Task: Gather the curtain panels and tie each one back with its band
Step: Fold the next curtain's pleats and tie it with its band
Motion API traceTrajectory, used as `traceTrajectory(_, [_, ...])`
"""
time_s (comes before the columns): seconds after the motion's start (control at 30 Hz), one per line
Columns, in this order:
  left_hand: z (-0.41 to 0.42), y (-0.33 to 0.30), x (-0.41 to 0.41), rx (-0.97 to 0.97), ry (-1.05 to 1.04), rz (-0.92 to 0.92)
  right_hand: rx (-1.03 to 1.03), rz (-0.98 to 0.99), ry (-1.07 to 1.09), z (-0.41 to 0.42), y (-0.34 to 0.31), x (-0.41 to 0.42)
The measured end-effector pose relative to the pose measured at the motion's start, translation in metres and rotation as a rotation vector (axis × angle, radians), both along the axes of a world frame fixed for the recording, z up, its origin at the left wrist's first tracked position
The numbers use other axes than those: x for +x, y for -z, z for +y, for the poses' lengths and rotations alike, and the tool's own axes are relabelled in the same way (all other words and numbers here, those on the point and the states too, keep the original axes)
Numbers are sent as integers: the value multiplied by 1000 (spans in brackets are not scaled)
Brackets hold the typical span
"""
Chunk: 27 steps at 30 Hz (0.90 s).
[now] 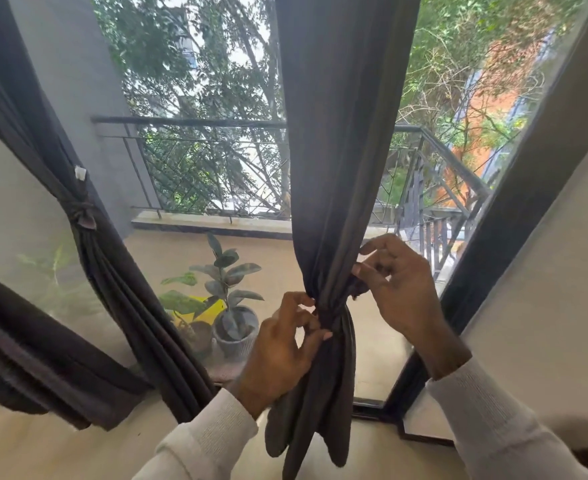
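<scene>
A dark grey curtain panel [341, 133] hangs in the middle of the window, bunched tight at waist height. A band [330, 315] of the same dark cloth wraps the bunch. My left hand [285, 344] pinches the band at the left side of the bunch. My right hand [396, 282] pinches a band end at the right side, just above. A second dark panel [119, 289] at the left is gathered and tied by its own band [81, 213], under a small white wall hook [80, 173].
Behind the glass lies a balcony with potted plants [230, 306] and a metal railing [216, 161]. The dark window frame [514, 216] runs up the right side beside a pale wall. Another dark cloth [25, 358] hangs at the far left.
</scene>
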<state>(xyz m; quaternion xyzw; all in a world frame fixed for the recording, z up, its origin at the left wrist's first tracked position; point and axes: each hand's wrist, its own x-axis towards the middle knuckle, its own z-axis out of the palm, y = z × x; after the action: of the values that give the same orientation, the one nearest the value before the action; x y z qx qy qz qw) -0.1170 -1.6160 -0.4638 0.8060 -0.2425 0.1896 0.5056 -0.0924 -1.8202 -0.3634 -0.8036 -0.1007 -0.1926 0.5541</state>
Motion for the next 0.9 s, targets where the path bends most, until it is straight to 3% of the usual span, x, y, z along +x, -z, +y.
traceTrajectory(0.2, [20,9,10,44,-44,-43,-39,-167,179,6,4,2])
traceTrajectory(0.33, [23,12,15,108,-52,-71,-33,-59,145,14,17,6])
traceTrajectory(0.5, [12,23,19,164,-123,-50,-117,57,343,1,48,3])
traceTrajectory(0.7, [-38,38,24,216,107,16,-140,198,459,-47,85,-35])
traceTrajectory(0.9, [-140,54,22,353,155,31,-151,290,561,-128,127,-96])
